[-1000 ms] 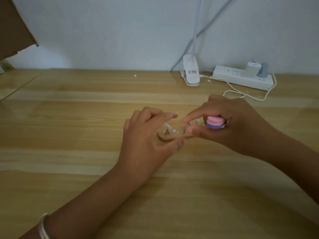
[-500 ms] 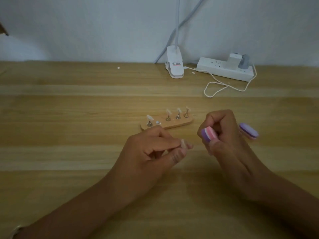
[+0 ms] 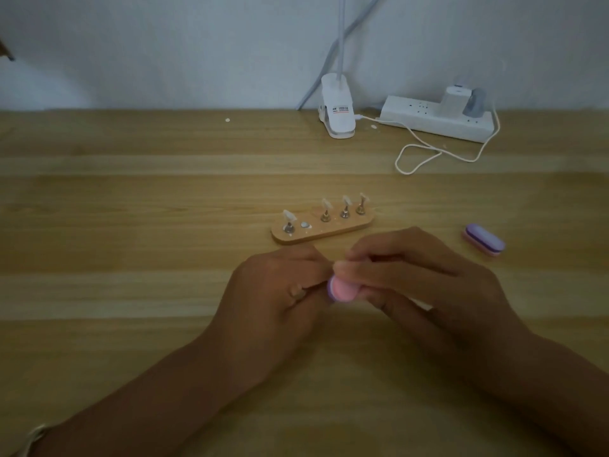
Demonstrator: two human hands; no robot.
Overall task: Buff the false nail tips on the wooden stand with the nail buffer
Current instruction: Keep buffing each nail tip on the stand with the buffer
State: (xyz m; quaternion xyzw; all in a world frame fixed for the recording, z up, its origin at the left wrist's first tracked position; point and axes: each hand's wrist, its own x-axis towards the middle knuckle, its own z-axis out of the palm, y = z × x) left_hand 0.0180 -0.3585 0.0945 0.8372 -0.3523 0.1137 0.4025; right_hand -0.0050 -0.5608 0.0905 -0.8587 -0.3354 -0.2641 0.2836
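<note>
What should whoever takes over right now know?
Right hand grips the pink buffer. Left hand pinches against it, likely on the fifth tip, hidden by the fingers.
Stand lies just beyond the hands: four tips mounted, one socket bare. Spare buffer lies to the right.
Done: cannot tell which tips are buffed.
Left: finish this tip, remount it, check the others.

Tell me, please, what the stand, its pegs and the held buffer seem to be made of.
Stand: pale wood, matte, with faint grain showing. Pegs: probably metal, since their bases glint silver. Held buffer: likely foam with abrasive faces, matte, in pink and purple layers.
</note>
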